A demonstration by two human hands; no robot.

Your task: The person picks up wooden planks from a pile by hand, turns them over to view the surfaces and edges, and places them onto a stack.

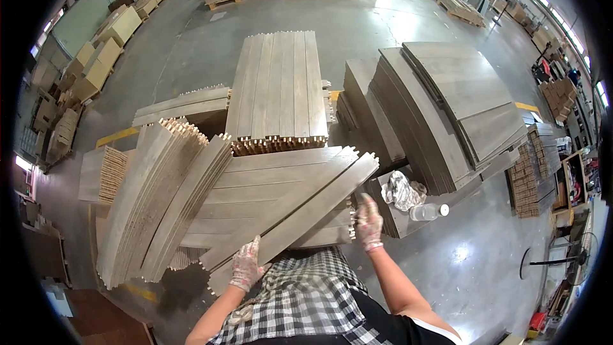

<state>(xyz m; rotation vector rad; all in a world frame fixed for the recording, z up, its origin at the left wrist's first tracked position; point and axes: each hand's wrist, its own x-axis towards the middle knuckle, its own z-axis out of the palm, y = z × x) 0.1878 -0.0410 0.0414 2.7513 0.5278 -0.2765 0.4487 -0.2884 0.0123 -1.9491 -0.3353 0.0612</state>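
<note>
Rests stained-white-gloved L grip (pixel 246 267) on nearer of two long grey-brown wooden slats (pixel 313 207), prob. for steadying; can't tell if clasped. Lie diag. atop flat grey wooden slat pile (pixel 255 179). Holds similarly gloved R grip (pixel 369 222) half-open, apparently empty, near pile's R end.

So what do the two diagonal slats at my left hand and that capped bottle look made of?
Slats: probably wood or veneer, matte-looking grey-brown, judging by grain streaks and paler pegged ends. Bottle: likely clear plastic, smooth and see-through, though glass is possible.
</note>
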